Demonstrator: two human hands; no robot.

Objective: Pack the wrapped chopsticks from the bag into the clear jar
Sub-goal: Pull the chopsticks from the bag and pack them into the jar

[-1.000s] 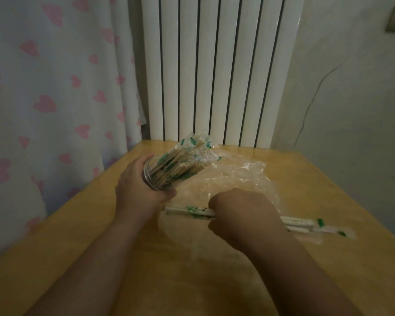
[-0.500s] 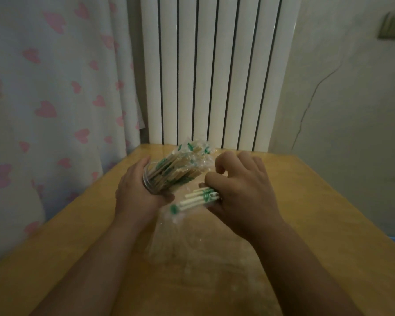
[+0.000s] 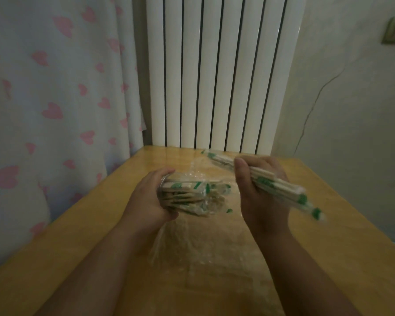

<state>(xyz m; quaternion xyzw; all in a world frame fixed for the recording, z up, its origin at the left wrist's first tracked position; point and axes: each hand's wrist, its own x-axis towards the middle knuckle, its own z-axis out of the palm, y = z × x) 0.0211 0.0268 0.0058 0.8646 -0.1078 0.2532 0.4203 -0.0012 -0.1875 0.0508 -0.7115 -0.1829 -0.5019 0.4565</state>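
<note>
The left hand (image 3: 149, 201), at centre frame, has its fingers and thumb curled round the jar (image 3: 165, 187), thumb on the upper side and fingers wrapped beneath. Most of the jar's wall is hidden behind the palm. The jar is held off the table (image 3: 78, 236), tipped on its side with its mouth toward the right of the frame. It is crammed with wrapped chopsticks (image 3: 192, 196), pale wood in clear sleeves with green print, whose ends stick out of the mouth in a ragged fan.

The right hand (image 3: 258, 192), right of centre and apart from the jar, is closed tight on a bundle (image 3: 281, 185) of more wrapped pairs. The thumb stands up on the near side and the fingers curl over the far side. The bundle slants from upper left to lower right. One end pokes out above the hand toward the radiator (image 3: 214, 76); the other, blurred and with green marks, trails past the wrist side.

The bag (image 3: 192, 252), clear and crumpled, lies flat on the table below and between the hands; whether any pairs lie in it cannot be told. A curtain (image 3: 43, 92) with pink hearts fills the left of the frame.
</note>
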